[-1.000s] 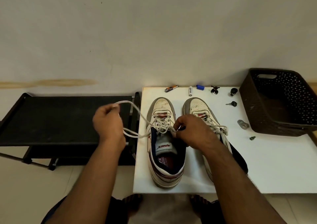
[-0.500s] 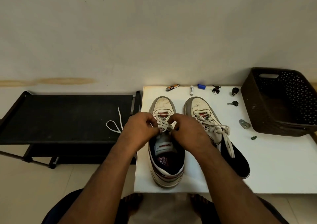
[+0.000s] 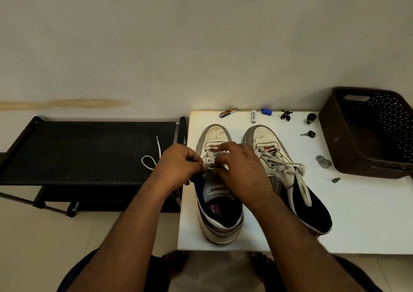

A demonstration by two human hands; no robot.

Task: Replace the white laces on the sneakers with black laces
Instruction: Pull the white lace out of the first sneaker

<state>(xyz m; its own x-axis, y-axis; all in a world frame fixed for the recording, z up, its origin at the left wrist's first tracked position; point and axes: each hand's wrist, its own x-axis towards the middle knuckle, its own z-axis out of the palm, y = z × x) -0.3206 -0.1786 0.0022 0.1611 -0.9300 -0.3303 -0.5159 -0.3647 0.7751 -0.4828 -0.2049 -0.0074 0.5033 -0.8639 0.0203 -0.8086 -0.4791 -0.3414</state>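
On the white table, the left shoe sits nearest the black rack. A second ago my left hand pulled lace over that rack; now it's back, pinching the next crossing, my right hand curled beside it. Unlacing is underway.

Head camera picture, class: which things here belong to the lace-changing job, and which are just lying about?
Belong to the job:
left sneaker
right sneaker
white lace
left hand
right hand

Lying about:
battery
nail clipper
blue cap
basket
black rack
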